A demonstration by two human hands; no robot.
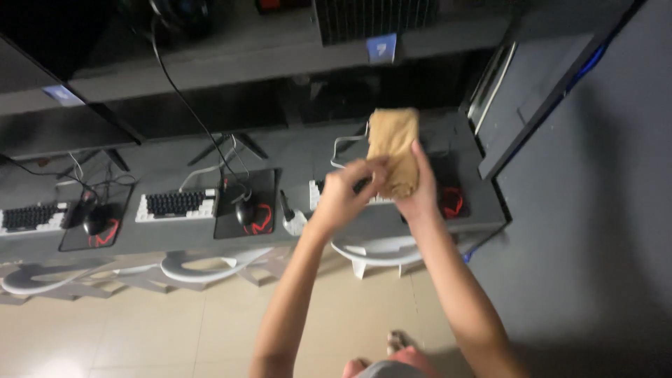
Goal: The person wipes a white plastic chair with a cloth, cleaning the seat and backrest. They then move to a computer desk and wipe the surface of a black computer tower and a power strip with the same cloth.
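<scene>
- You hold a tan cloth (393, 148) up in front of you, above the grey desk (308, 157) and over the right-hand keyboard (318, 192).
- The cloth looks soft and matte, folded into a rough upright rectangle; its top edge is fairly square, and the lower part bunches where your fingers pinch it.
- Your right hand (422, 187) is closed around the cloth's lower right side, thumb and fingers wrapped over the fabric.
- Your left hand (348, 187) is curled at the cloth's left edge, fingertips pinching the fabric near its middle.
- Both forearms reach up from the bottom of the view and meet at the cloth.
- Below the cloth, a black mouse pad (451, 196) with a red mark lies on the desk, partly hidden by your right hand.
- To the left sits a second black-and-white keyboard (176, 205), hard plastic with dark keys, beside a black mouse (243, 210) on another black pad (246, 203).
- Dark flat monitors (203, 112) stand along the back of the desk, smooth and unlit.
- White curved plastic chairs (374, 250) are tucked under the desk edge, over a pale tiled floor (140, 329).
</scene>
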